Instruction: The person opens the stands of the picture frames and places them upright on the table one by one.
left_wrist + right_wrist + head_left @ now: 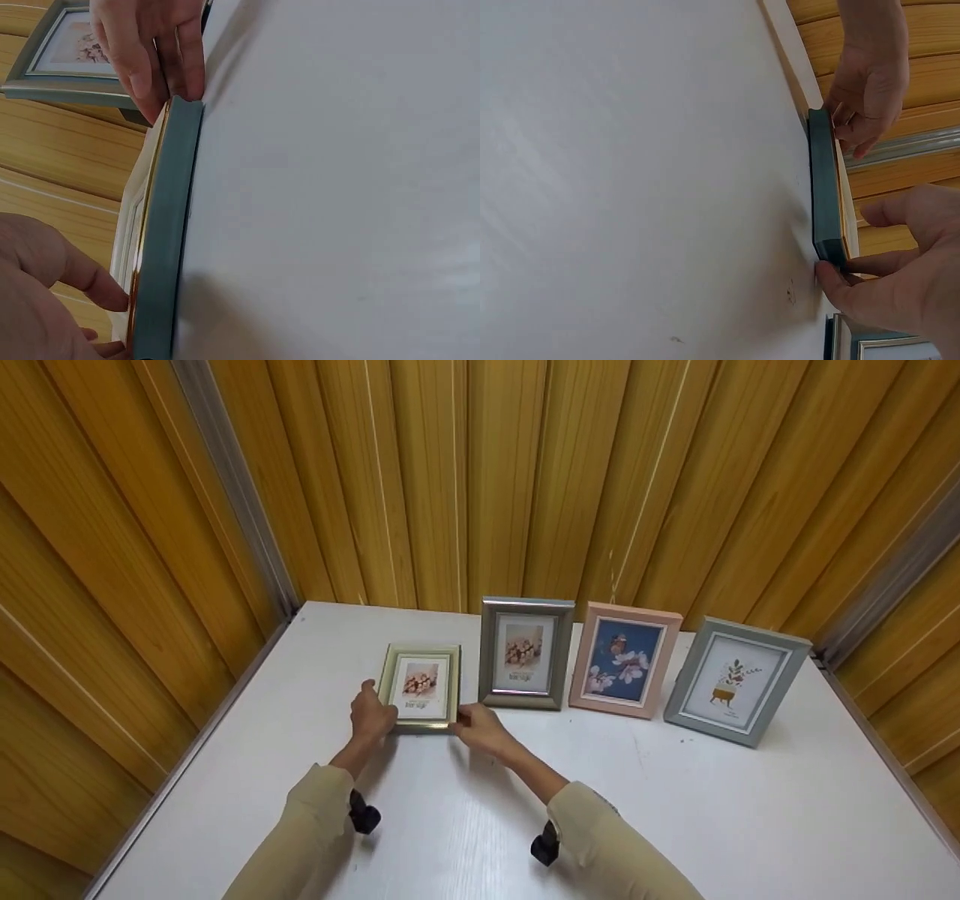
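Observation:
A pale gold-green picture frame (425, 725) with a flower print lies face up on the white table, low and nearly flat. My left hand (371, 715) holds its left side near the lower corner, thumb over the front. At the lower right corner, my right hand (484, 729) pinches the frame between thumb and fingers. The left wrist view shows the frame's blue-green side edge (166, 232) close along the tabletop, between both hands. From the right wrist, the right hand (900, 277) appears at the near corner, and the left hand (870, 90) at the far one.
Three picture frames stand upright in a row to the right: a dark silver one (489, 660), a pink one (582, 660) and a grey-green one (780, 690). The silver one is close beside the held frame. Wood-look panels (495, 472) wall the white table (465, 825) behind and at the sides.

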Tool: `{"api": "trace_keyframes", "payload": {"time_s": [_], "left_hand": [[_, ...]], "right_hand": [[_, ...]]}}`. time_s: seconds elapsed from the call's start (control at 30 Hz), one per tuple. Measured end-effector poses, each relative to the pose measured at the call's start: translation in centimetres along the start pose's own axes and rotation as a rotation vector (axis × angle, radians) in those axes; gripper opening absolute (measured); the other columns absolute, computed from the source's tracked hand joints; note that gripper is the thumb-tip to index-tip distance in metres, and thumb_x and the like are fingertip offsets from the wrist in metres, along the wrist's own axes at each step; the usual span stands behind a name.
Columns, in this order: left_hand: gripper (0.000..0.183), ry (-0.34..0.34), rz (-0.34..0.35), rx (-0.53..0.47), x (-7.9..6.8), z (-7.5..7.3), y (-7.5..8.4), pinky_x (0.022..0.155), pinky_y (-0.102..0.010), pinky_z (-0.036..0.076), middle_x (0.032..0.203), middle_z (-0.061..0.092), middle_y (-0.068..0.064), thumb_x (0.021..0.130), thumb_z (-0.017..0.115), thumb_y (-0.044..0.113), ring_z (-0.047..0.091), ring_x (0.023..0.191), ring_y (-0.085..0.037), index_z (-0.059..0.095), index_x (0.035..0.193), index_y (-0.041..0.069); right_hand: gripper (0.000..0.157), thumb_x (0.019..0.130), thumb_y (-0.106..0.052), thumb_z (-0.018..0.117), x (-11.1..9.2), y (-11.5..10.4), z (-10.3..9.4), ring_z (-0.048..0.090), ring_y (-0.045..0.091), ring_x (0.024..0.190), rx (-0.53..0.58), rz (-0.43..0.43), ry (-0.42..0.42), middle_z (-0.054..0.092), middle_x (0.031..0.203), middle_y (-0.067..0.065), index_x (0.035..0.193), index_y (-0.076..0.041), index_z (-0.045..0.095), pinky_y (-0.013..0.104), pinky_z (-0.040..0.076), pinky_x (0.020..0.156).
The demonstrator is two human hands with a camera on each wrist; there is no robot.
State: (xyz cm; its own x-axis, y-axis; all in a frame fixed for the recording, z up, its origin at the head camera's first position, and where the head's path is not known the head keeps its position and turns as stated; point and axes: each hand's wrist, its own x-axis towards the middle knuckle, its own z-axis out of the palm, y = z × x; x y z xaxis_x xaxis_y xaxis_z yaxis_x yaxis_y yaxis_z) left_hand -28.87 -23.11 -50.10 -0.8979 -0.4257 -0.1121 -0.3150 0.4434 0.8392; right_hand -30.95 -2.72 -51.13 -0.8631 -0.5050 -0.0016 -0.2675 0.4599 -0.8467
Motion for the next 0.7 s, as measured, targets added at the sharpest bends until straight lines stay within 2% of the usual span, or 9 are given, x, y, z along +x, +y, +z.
{"api": "trace_keyframes", "payload": {"time_s": [0.1,0.27,0.37,0.43,0.53,0.7], "left_hand": [[0.064,0.007,-0.037,-0.036,-0.2,-0.3,0.2,0.115,-0.054,0.041,0.147,0.047,-0.036,0.093,0.048,0.003,0.048,0.138,-0.047,0.029,0.153,-0.01],[0.063,0.017,-0.105,-0.134,-0.2,-0.6,0.2,0.11,-0.049,0.045,0.141,0.052,-0.035,0.092,0.044,0.009,0.052,0.131,-0.043,0.031,0.15,-0.013],[0.063,0.008,-0.14,-0.165,-0.2,-0.6,0.3,0.091,-0.038,0.052,0.134,0.058,-0.032,0.09,0.043,0.009,0.059,0.114,-0.036,0.036,0.148,-0.013],[0.062,0.0,-0.164,-0.178,-0.3,-0.5,0.3,0.077,-0.029,0.05,0.133,0.058,-0.031,0.089,0.044,0.011,0.057,0.105,-0.029,0.04,0.146,-0.012],[0.059,-0.029,-0.203,-0.25,-0.5,-0.5,0.4,0.064,-0.022,0.043,0.136,0.054,-0.028,0.089,0.044,0.01,0.052,0.094,-0.023,0.042,0.144,-0.011],[0.054,-0.079,-0.241,-0.407,-0.6,-0.8,0.0,0.062,-0.023,0.041,0.133,0.05,-0.024,0.088,0.045,0.002,0.048,0.086,-0.02,0.043,0.14,-0.012]], "right_hand": [[0.025,0.095,-0.007,0.062,-0.2,-0.1,0.0,0.053,0.013,0.08,0.0,0.022,0.0,0.068,0.091,0.011,0.113,0.008,0.07,0.025,0.047,0.075],[0.036,0.096,-0.01,0.059,-0.6,-0.4,-0.6,0.063,0.022,0.104,0.116,0.136,0.008,0.07,0.115,0.019,0.125,0.011,0.063,0.036,0.053,0.096],[0.041,0.095,-0.01,0.059,-0.6,-0.5,-1.0,0.064,0.03,0.115,0.181,0.185,0.041,0.067,0.124,0.024,0.129,0.012,0.06,0.041,0.052,0.102],[0.044,0.093,-0.01,0.059,-0.5,-0.4,-1.3,0.063,0.033,0.12,0.204,0.198,0.077,0.064,0.13,0.026,0.131,0.013,0.058,0.042,0.052,0.104],[0.045,0.094,-0.008,0.059,-0.4,-0.3,-1.6,0.063,0.033,0.12,0.248,0.221,0.13,0.061,0.134,0.028,0.133,0.014,0.057,0.041,0.053,0.103],[0.037,0.095,-0.003,0.061,-0.6,0.0,-1.6,0.066,0.024,0.105,0.303,0.242,0.188,0.063,0.128,0.027,0.129,0.013,0.06,0.034,0.057,0.095]]}}
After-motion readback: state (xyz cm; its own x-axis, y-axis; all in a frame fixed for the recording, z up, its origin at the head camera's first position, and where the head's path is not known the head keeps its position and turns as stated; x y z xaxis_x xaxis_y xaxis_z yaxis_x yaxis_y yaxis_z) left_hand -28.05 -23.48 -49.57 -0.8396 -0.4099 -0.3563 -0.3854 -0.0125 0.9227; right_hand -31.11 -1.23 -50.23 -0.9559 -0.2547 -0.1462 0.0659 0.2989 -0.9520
